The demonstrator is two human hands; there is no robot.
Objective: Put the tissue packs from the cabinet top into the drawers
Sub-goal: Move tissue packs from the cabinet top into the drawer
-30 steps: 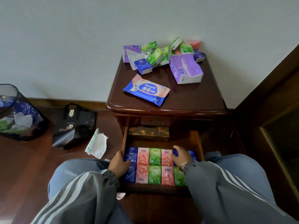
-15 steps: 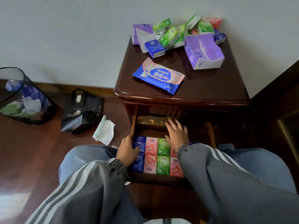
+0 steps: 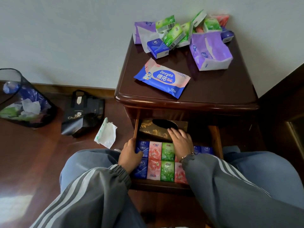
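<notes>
A dark wooden cabinet [image 3: 213,89] has its drawer [image 3: 215,140] pulled out. Small tissue packs [image 3: 167,162] in blue, pink and green lie in rows inside it. Behind them sits a gold-patterned tissue box [image 3: 148,127]. My right hand [image 3: 181,140] lies flat on the front of that box. My left hand [image 3: 130,153] grips the drawer's left side by the blue packs. On the cabinet top lie a blue and pink wet-wipe pack [image 3: 162,77], a purple tissue pack [image 3: 210,51] and a pile of small green, blue and red packs [image 3: 177,33].
A black mesh bin [image 3: 24,102] with rubbish stands at the far left on the wooden floor. A black bag [image 3: 80,112] and a crumpled white wrapper [image 3: 106,133] lie beside the cabinet. A dark wooden panel [image 3: 286,99] is on the right. My knees flank the drawer.
My right hand has moved from the packs at the drawer's right up onto the gold tissue box. My left hand stays at the drawer's left side. The view has shifted closer.
</notes>
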